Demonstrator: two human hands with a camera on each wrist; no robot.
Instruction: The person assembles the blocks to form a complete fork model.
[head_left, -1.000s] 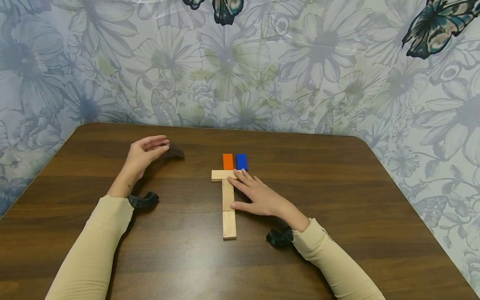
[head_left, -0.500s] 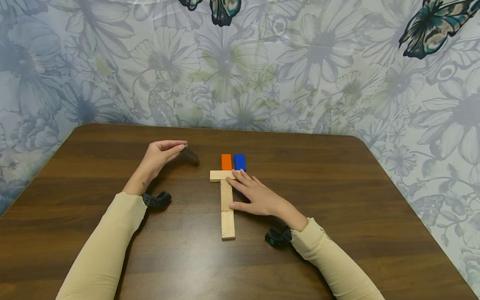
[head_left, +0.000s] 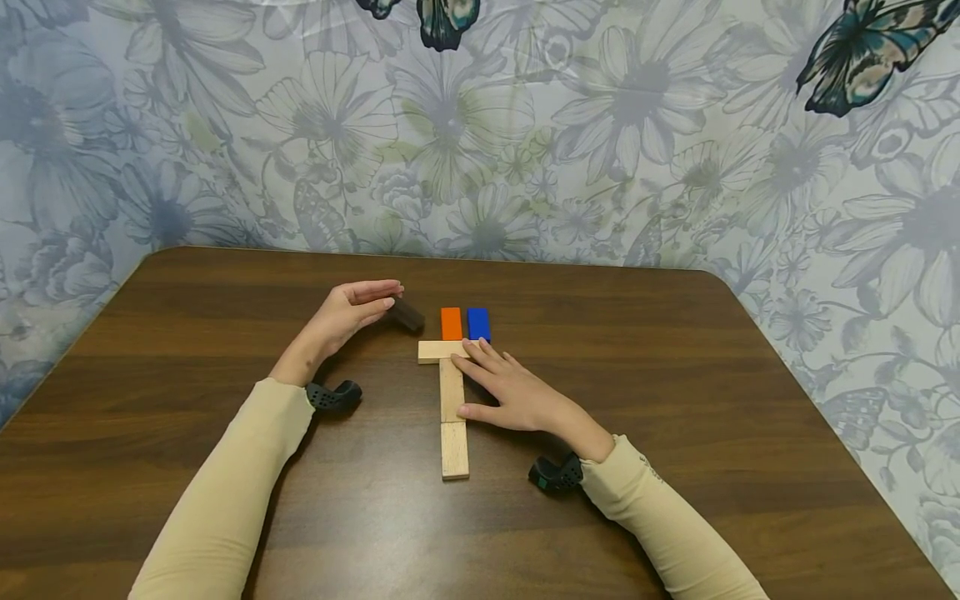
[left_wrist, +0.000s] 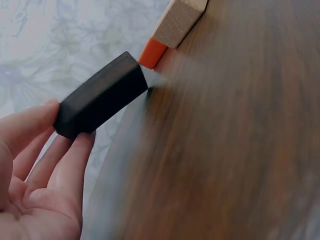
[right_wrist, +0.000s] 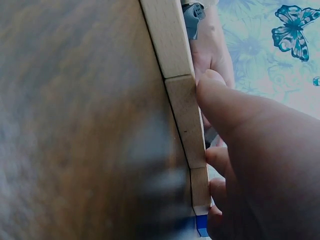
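My left hand (head_left: 343,318) pinches one end of a black block (head_left: 408,316) between thumb and fingers. In the left wrist view the black block (left_wrist: 102,95) tilts, its free end toward the orange block (left_wrist: 152,53). On the table, a plain wooden block (head_left: 430,352) lies crosswise above two more wooden blocks, an upper one (head_left: 452,385) and a lower one (head_left: 454,452), set end to end. My right hand (head_left: 521,396) rests on them with spread fingers: fingertips on the crosswise block, thumb at the upper block's side. Beyond stand the orange block and a blue block (head_left: 478,322).
The brown wooden table (head_left: 637,350) runs back to a wall (head_left: 487,125) with a flower and butterfly pattern. Each wrist wears a dark device, one on the left wrist (head_left: 334,396) and one on the right wrist (head_left: 555,473).
My left hand has carried the black block to the right, close to the orange block. The right hand has stayed on the wooden blocks, which keep their layout.
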